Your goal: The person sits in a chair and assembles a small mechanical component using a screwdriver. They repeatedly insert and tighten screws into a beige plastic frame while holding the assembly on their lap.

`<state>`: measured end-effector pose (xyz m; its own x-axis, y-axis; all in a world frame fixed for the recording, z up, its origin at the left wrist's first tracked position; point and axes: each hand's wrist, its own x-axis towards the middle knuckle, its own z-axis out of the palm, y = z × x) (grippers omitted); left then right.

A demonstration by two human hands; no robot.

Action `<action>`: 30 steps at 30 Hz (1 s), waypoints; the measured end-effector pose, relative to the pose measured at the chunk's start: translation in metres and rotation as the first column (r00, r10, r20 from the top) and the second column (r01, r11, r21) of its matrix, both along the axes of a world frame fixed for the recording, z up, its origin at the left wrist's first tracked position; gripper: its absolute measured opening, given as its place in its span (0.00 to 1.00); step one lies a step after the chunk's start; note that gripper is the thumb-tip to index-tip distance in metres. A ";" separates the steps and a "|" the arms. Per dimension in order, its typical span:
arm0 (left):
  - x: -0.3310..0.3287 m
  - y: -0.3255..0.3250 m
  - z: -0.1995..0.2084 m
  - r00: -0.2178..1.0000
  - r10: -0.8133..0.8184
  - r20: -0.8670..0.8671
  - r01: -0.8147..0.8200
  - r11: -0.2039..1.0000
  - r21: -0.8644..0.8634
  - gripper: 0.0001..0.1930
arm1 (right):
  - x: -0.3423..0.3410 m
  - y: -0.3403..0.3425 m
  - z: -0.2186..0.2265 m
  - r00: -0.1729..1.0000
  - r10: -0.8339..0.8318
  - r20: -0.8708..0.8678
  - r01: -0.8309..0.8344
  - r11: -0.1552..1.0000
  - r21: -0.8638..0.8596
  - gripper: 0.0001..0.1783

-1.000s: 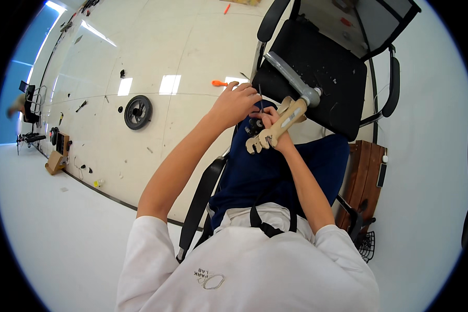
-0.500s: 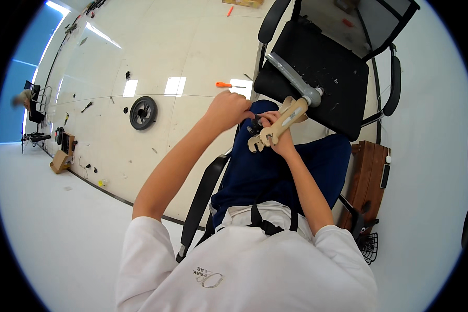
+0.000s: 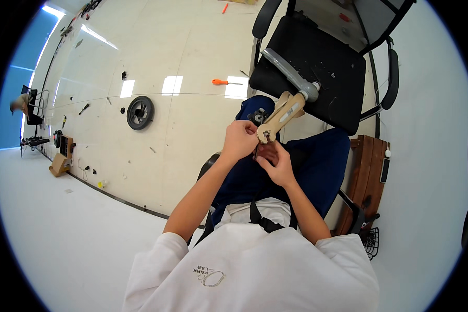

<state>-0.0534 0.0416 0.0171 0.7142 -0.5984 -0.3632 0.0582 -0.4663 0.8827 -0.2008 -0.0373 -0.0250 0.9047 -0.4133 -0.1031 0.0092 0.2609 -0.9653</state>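
Note:
A fork with beige legs and a grey steerer tube lies from the black office chair's seat toward my lap, slotted leg ends nearest me. At one leg end, the thumb and fingers of my left hand are pinched together. My right hand is just below the same end, its fingers curled; a thin dark piece shows between the two hands, and I cannot make out which hand holds it. A black mechanical part sits beside the fork, above my left hand.
The black office chair stands in front of my knees, small bits on its seat. On the floor to the left lie a black wheel and an orange-handled screwdriver. A wooden box stands at right. Far left, another person is visible.
My left hand has come down and right to the fork's end. My right hand has let go of the fork leg's side and moved below its end.

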 end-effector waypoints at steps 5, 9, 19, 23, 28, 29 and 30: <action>0.002 0.001 -0.017 0.999 -0.044 -0.011 0.043 0.998 -0.053 0.08 | -0.001 0.007 0.017 0.997 -0.017 -0.075 0.038 0.958 0.284 0.25; 0.023 -0.001 -0.011 0.982 -0.063 0.176 0.079 0.993 -0.088 0.08 | -0.007 -0.006 0.001 0.984 -0.070 -0.163 0.113 0.956 0.272 0.22; 0.058 -0.018 -0.001 0.622 -0.444 0.645 0.518 0.851 0.086 0.08 | 0.008 -0.074 -0.027 0.964 -0.164 -0.209 0.214 0.945 0.248 0.12; 0.045 -0.025 -0.002 0.774 -0.299 0.558 0.354 0.935 0.010 0.07 | 0.035 -0.083 -0.030 0.913 -0.373 -0.166 0.408 0.821 0.400 0.12; 0.034 -0.028 -0.008 0.859 -0.125 0.497 0.147 0.989 -0.006 0.09 | 0.061 -0.061 -0.035 0.879 -0.451 -0.155 0.476 0.809 0.344 0.14; 0.033 -0.028 -0.012 0.871 -0.104 0.481 0.120 0.993 -0.003 0.10 | 0.064 -0.054 -0.034 0.901 -0.410 -0.139 0.433 0.852 0.296 0.15; 0.033 -0.028 -0.014 0.883 -0.082 0.463 0.093 0.996 0.000 0.10 | 0.067 -0.046 -0.029 0.924 -0.362 -0.122 0.382 0.883 0.273 0.17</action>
